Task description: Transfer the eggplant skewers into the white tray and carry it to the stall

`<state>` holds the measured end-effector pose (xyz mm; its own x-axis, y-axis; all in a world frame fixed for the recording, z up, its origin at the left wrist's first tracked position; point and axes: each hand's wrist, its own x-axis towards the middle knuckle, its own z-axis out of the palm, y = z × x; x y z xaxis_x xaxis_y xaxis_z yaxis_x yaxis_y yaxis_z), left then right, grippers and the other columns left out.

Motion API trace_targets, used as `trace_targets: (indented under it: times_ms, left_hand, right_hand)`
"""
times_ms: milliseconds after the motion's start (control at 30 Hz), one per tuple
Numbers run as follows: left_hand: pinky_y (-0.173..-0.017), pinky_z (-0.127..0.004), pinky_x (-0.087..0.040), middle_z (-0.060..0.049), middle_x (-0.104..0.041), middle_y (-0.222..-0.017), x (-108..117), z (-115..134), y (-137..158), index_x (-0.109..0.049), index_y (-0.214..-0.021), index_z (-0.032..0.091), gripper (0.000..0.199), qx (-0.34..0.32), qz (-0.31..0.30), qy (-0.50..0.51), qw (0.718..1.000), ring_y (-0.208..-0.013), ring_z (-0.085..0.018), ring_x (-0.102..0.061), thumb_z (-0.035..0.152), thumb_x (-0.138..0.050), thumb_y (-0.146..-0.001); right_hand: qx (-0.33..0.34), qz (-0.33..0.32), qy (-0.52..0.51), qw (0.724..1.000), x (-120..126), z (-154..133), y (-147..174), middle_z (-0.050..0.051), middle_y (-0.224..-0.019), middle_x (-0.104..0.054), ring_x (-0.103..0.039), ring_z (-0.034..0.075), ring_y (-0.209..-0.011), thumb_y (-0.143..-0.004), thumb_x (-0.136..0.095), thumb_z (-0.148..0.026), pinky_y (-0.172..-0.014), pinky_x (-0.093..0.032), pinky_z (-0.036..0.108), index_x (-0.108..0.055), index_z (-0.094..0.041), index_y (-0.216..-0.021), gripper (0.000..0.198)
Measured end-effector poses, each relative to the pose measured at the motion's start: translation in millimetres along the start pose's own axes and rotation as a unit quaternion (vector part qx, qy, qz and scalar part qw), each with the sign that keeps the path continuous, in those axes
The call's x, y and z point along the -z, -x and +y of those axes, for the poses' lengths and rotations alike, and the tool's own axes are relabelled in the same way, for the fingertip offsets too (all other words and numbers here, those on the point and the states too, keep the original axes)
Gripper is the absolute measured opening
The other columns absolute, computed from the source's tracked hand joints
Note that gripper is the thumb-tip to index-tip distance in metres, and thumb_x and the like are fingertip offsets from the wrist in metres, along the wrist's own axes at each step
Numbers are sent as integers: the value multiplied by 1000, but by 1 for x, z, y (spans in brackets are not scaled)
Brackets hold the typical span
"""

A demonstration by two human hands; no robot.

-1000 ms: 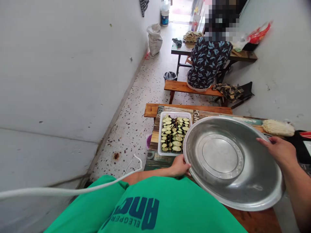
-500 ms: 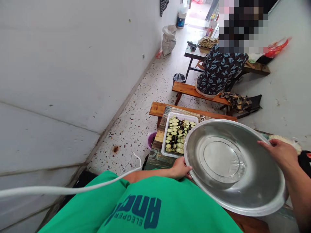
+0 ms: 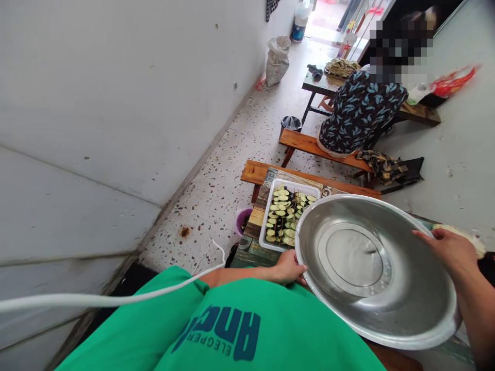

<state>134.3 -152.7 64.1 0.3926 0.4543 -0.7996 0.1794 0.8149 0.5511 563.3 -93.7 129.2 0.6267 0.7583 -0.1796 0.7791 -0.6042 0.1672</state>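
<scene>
A large metal basin [image 3: 410, 288] is tilted in front of me above the table, with a little clear liquid at its bottom. My left hand [image 3: 289, 267] is closed on its near left rim, thumb on top. On the far right rim, my right hand [image 3: 452, 250] grips with the thumb inside and the other fingers mostly hidden behind. Just left of the basin, partly covered by it, a white tray [image 3: 265, 234] holds sliced eggplant [image 3: 284, 208] on skewers.
A person [image 3: 359, 111] sits on a wooden bench [image 3: 296, 141] at another table. Another bench [image 3: 255, 170] borders my wooden table [image 3: 257, 214]. A purple basin [image 3: 240, 221] and a trash bin [image 3: 290, 125] stand on the floor. A white cable [image 3: 116, 299] crosses my front.
The view has shifted slightly, so the room appears a little farther right. Both hands keep their hold on the basin, which sits at nearly the same tilt.
</scene>
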Motion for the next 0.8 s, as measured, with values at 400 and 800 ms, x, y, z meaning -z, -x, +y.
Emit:
trace_targets:
  times_ms: [400,800]
  left_hand:
    - [-49,-21,-55,10,-53,-49,-2,4,-2,-45,-86,16,20,10,3,-9,1000,-43,-9,-58,-1,-54,-85]
    - [-51,-23,-55,8,-54,-48,-5,2,-6,-46,-87,15,18,9,-4,-17,1000,-45,-10,-59,-1,-54,-85]
  right_hand:
    - [-2,-16,35,999,-3,2,-9,6,-67,-57,-51,25,-67,-68,-51,-70,-60,-35,33,-51,-25,-70,45]
    - [-9,-9,10,1000,-2,4,-10,5,-62,-54,-49,25,-63,-65,-55,-69,-60,-34,33,-52,-26,-69,44]
